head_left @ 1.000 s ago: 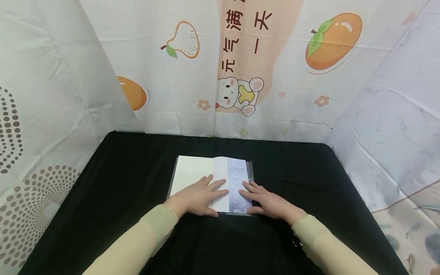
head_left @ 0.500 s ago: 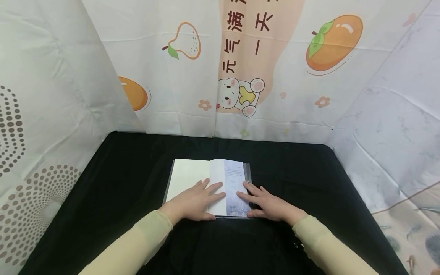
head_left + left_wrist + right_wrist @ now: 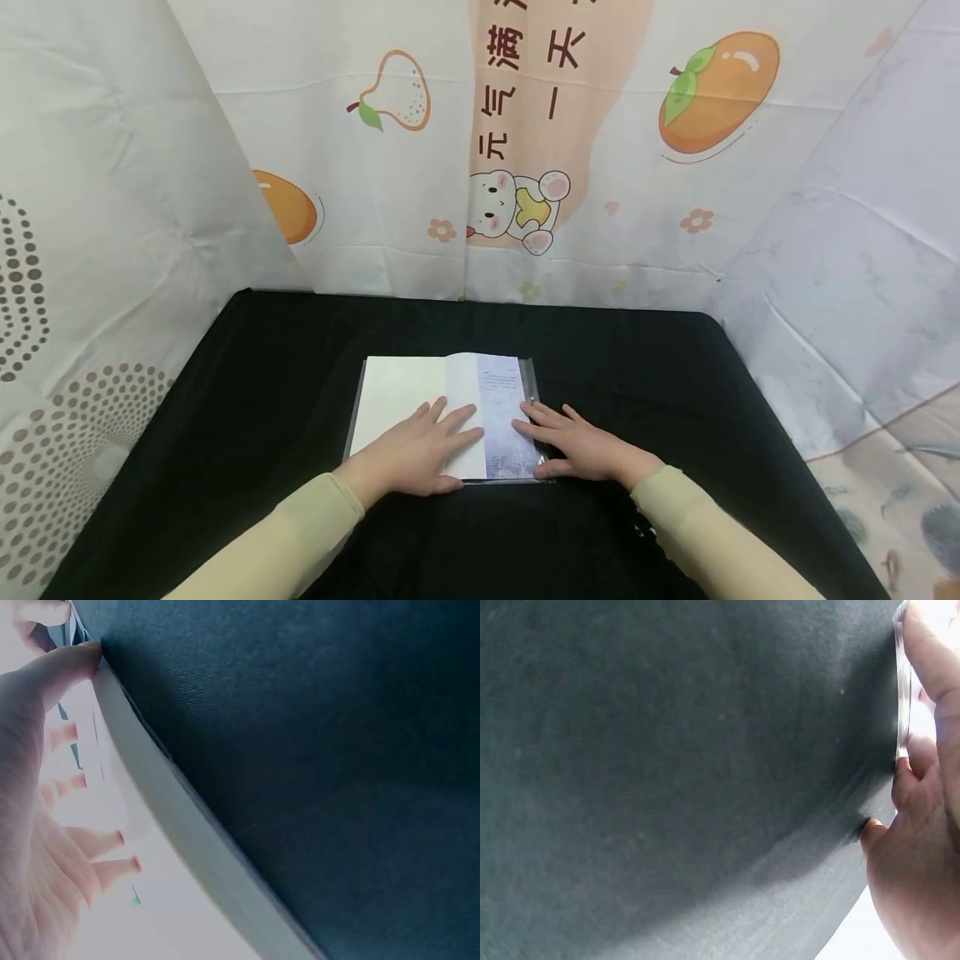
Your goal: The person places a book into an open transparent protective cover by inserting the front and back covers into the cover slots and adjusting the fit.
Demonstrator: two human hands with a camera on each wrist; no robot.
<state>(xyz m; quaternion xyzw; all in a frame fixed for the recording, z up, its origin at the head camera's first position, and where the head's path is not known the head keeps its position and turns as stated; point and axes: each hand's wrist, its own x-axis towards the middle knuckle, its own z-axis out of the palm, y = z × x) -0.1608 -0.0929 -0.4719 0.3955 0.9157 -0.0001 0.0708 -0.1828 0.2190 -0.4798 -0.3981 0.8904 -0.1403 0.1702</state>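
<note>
An open book (image 3: pixel 401 383) lies on the black cloth, with a blank cream page on its left. On its right are a white strip and a pale blue-violet flap (image 3: pixel 504 408) with small print. A clear cover edge (image 3: pixel 529 379) shows along the right side. My left hand (image 3: pixel 412 450) rests across the pages with its fingers spread and its thumb at the near edge. In the left wrist view the thick page block (image 3: pixel 165 802) shows beneath that hand. My right hand (image 3: pixel 588 446) touches the book's right edge with extended fingers, its thumb at the near right corner.
Black cloth (image 3: pixel 645 367) covers the table around the book. White printed curtains (image 3: pixel 360 192) stand behind and at both sides. A small shiny item (image 3: pixel 643 531) shows beside the right sleeve (image 3: pixel 697 517).
The book has slid toward me and to the left, and my left hand has travelled with it. My right hand stays near its earlier place at the book's right edge.
</note>
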